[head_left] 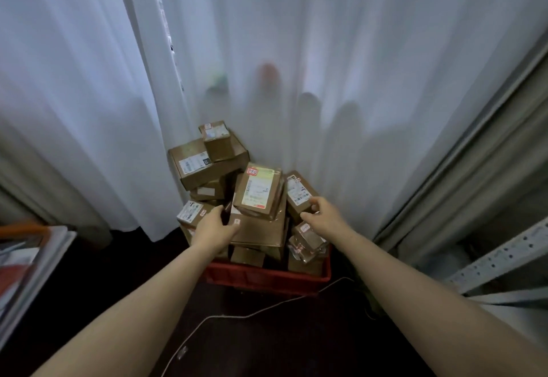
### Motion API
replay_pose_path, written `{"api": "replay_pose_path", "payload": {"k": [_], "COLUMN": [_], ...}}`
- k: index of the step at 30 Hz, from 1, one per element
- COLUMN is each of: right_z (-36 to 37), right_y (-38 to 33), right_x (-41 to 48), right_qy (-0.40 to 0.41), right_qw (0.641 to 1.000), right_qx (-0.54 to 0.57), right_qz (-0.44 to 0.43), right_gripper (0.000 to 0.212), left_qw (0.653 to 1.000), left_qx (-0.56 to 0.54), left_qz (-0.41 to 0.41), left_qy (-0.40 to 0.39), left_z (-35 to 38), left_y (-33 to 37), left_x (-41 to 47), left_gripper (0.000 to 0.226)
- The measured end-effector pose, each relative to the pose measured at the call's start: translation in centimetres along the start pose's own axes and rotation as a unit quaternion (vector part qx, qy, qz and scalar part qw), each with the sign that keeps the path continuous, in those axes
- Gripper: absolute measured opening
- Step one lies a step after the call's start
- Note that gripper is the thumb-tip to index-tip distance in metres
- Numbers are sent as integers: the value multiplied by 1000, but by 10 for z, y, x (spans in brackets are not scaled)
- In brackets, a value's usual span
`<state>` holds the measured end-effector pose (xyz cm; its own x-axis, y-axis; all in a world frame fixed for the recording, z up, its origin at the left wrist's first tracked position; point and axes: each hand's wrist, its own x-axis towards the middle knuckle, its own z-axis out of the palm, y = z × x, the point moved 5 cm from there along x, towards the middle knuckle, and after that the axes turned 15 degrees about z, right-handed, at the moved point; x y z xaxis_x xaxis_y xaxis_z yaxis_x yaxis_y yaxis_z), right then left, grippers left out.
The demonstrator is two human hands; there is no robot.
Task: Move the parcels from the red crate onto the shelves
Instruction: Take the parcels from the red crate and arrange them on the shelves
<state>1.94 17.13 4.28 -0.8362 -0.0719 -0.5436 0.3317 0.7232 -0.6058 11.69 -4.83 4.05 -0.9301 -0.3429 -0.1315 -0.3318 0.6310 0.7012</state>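
Now | your left hand grips flat cardboard parcel, 9 o'clock | right hand curls round labelled box, 3 o'clock

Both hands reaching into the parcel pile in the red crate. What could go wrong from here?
1. The green-label parcel sits tilted on the flat parcel by the left hand; pulling the flat one out could topple it.
2. The white cable crosses the floor before the red crate; feet may snag it when turning to the shelf.

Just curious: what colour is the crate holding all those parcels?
Red. The crate shows best in the head view.
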Motion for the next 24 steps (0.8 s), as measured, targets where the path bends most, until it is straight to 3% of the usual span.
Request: {"api": "replay_pose_path", "payload": {"k": [12, 17, 20, 24], "right_z": [2, 3, 13, 30], "right_y": [25, 55, 48, 26], "right_x": [98, 117, 148, 181], "right_qy": [74, 74, 36, -15], "right_qw": [974, 963, 967, 979], "right_qx": [128, 140, 143, 116], "right_qz": [173, 217, 206, 168], "right_gripper": [45, 44, 44, 47], "left_qw": [994, 991, 988, 983], "left_qx": [41, 110, 102, 83], "left_qz": [44, -3, -83, -138], "left_qy": [-87, -71, -77, -91], "left_z": [48, 79, 93, 112], "left_y": [-14, -9, -16, -26], "left_x": [154, 179, 192, 202], "left_gripper": [61, 96, 128, 148]}}
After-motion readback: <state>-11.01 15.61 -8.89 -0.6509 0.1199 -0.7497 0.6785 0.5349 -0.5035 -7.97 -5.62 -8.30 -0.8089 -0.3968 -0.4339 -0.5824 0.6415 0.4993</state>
